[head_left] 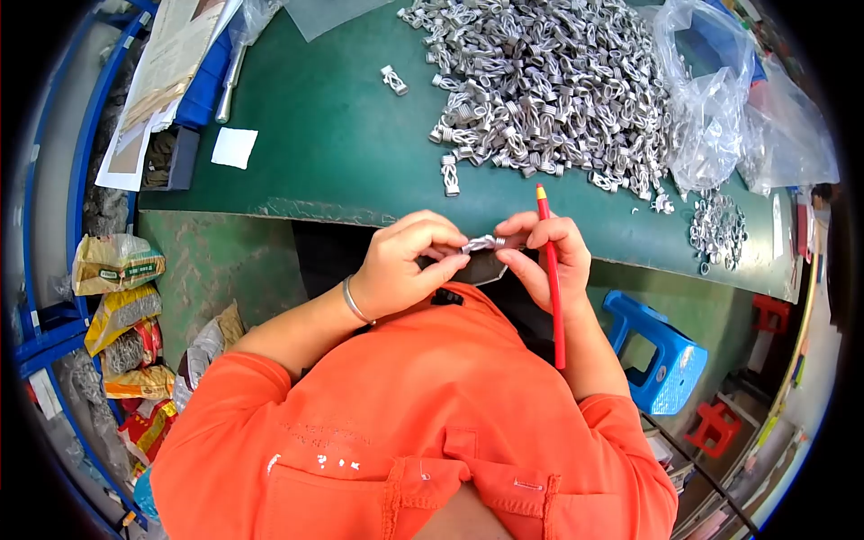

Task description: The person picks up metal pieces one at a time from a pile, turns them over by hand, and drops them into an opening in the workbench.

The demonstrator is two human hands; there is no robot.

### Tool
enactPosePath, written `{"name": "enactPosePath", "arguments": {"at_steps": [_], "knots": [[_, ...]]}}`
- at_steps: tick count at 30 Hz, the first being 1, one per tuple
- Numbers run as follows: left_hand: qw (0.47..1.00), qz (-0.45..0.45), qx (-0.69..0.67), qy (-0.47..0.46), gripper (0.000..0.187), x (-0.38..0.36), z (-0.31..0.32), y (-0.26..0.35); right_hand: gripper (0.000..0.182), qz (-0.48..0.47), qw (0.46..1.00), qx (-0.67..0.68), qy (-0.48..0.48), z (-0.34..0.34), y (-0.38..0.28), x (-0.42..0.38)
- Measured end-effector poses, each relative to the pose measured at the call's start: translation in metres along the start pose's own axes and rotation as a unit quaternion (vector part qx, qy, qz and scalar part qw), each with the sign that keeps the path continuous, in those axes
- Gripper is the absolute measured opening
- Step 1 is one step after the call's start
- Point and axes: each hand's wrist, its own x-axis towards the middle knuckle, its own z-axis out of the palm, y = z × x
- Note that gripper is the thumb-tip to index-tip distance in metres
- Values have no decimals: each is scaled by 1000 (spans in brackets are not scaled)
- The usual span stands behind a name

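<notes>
My left hand [407, 263] pinches one end of a small silvery wire piece [483, 243] with a looped, coiled shape. At the other end of that piece are the fingertips of my right hand [551, 256], just in front of the table's near edge. The same right hand also holds a red pencil [553, 297] with a yellowish tip, pointing away from me, its shaft lying across the fingers. A large heap of similar wire pieces [549, 85] covers the table beyond my hands. Two single pieces lie apart from it, one near the edge [450, 175], one farther left [393, 80].
The green table [306, 144] carries clear plastic bags [711, 117] and a pile of small rings [717, 229] at right. Papers [162, 85] and a grey bin [183, 160] sit at left. A blue stool [661, 360] stands right; sacks [117, 263] line the left shelf.
</notes>
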Motion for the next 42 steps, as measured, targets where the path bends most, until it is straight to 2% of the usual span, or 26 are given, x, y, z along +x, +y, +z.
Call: {"name": "enactPosePath", "arguments": {"at_steps": [2,5,9,12,13,14,15,16,17,18,19,21,24,26,27,28,30,32,33,35,38,40,41,42], "knots": [[997,-22,69,-14,15,-4,-5,4,27,-9,1000,7,-27,3,1,9],[996,-70,53,-5,16,-16,-1,-6,22,-74,987,-140,-29,16,7,27],[993,-108,37,-9,11,-19,-1,-6,30,-148,946,-276,-83,37,14,50],[994,-103,45,-11,10,-17,-3,-2,28,-148,930,-328,-70,40,23,51],[994,-102,47,-10,10,-16,-5,-2,24,-142,943,-298,-35,40,23,49],[989,-144,11,1,13,-16,-6,-2,20,-120,960,-254,-2,38,31,45],[982,-186,-25,10,16,-16,-6,-2,19,5,991,-135,8,37,26,42],[982,-185,-26,8,16,-14,-6,-2,18,129,991,-14,18,35,18,39],[964,-217,-147,52,20,-10,-5,-2,19,216,970,114,20,29,7,40],[928,-245,-264,95,24,-6,-4,-3,19,242,952,187,14,23,7,37],[927,-241,-273,94,31,-3,-5,-4,20,242,944,223,5,19,4,34],[933,-214,-277,86,30,2,-5,-4,21,243,935,257,-5,16,1,27],[940,-173,-283,78,25,4,-2,-2,26,162,973,164,9,18,-1,11],[987,-78,-134,48,21,1,-2,-5,28,22,998,-23,-53,11,4,4],[992,-71,-104,23,19,-2,-4,-4,28,17,998,-19,-61,11,-2,6],[998,-27,-53,9,22,-6,-5,-12,28,16,998,-18,-61,10,-4,8],[999,-37,33,-21,27,-11,-7,-11,28,-30,991,-57,-117,4,-6,11],[994,-59,85,-27,30,-7,-11,-5,27,-51,987,-101,-113,3,-9,22],[987,-84,136,-32,33,-5,-13,0,26,-98,976,-179,-79,4,-9,30],[979,-21,201,-8,39,13,-19,2,24,-186,938,-292,-8,4,-2,52],[932,105,342,56,56,64,-26,-10,22,-195,900,-386,46,7,7,83],[931,81,347,73,71,95,-24,-21,20,-163,870,-466,3,7,8,91],[942,46,329,41,80,105,-24,-31,20,-176,862,-475,8,8,11,92],[947,47,319,5,77,113,-22,-36,20,-181,860,-476,12,6,11,91]]}}
